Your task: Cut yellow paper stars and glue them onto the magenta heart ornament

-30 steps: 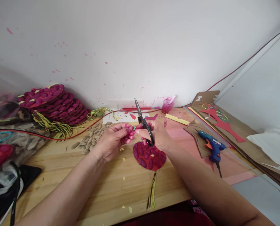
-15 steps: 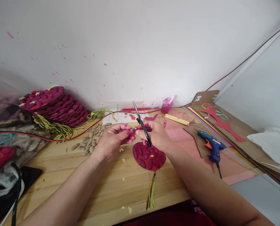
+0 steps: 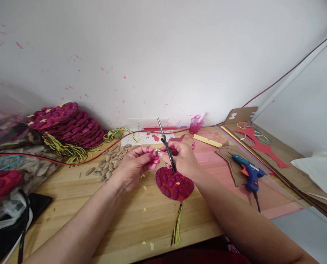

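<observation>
My left hand (image 3: pixel 140 159) is closed in a pinch on a small yellow paper piece (image 3: pixel 157 151), its fingertips stained pink. Fingertip to fingertip with it, my right hand (image 3: pixel 181 157) touches the same piece. Black-handled scissors (image 3: pixel 169 154) are tucked in my right hand, with the slim metal blades pointing up and away; its finger grips are partly hidden. Just below my hands lies a red disc (image 3: pixel 174 185) covered in purple-painted lumps, with one yellow scrap on it. A yellow and dark tassel (image 3: pixel 177 227) hangs from its near edge.
Loose peanuts (image 3: pixel 106 163) lie to the left, before a stack of similar discs (image 3: pixel 75 124). A blue glue gun (image 3: pixel 250 170) rests at right near a yellow paper strip (image 3: pixel 207 140) and a pink cup (image 3: pixel 195 125). A red cord (image 3: pixel 113 142) crosses the back.
The view has shifted slightly. My hands stay together at the small yellow piece, which shows a little more between the fingertips. The scissors remain in my right hand.
</observation>
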{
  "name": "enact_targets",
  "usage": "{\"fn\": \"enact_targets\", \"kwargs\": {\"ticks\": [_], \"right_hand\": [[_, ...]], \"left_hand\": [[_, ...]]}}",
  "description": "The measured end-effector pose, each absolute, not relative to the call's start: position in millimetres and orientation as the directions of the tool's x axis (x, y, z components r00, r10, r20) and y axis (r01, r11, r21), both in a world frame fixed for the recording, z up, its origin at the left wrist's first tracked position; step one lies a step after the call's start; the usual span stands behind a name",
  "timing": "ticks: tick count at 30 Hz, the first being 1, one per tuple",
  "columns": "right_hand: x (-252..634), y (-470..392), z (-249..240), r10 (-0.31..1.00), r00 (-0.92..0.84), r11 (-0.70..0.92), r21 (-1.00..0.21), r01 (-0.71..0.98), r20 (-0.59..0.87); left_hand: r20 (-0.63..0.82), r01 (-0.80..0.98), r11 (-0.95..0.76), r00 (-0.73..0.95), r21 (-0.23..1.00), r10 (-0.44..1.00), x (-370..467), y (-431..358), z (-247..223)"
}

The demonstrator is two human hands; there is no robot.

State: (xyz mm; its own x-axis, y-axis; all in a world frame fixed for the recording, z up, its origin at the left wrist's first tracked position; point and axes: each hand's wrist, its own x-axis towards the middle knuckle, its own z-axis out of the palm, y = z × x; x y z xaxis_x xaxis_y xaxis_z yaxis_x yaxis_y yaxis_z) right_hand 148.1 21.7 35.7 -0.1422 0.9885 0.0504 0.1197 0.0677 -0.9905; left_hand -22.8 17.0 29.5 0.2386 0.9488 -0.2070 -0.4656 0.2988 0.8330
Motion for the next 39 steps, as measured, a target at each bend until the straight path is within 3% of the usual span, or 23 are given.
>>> {"fn": "enact_targets", "kwargs": {"ticks": [5,10,15,24,39], "right_hand": [[145.7,20.8,31.5,0.986,-0.109,0.144,-0.98,0.14,0.129],[144.5,21.8,34.0,0.996,-0.082,0.037,-0.998,0.057,0.032],[145.7,27.1,32.3,0.998,-0.051,-0.03,-0.999,-0.036,-0.028],[150.7,35.7,29.2,0.999,0.021,-0.023,-0.999,-0.034,-0.024],[150.5,38.6,27.3,1.0,0.007,-0.009,-1.0,-0.012,-0.009]], "left_hand": [[-0.23,-0.511,0.352,0.288,0.784,0.93,-20.5,18.5,25.4],[-0.27,-0.52,0.386,0.287,0.762,0.919,-19.2,19.6,24.0],[-0.291,-0.537,0.336,0.17,0.774,0.942,-23.6,25.9,24.8],[-0.29,-0.577,0.198,-0.07,0.792,0.954,-38.2,44.0,32.9],[-0.258,-0.435,0.135,-0.237,0.89,0.937,-18.3,115.4,38.1]]}}
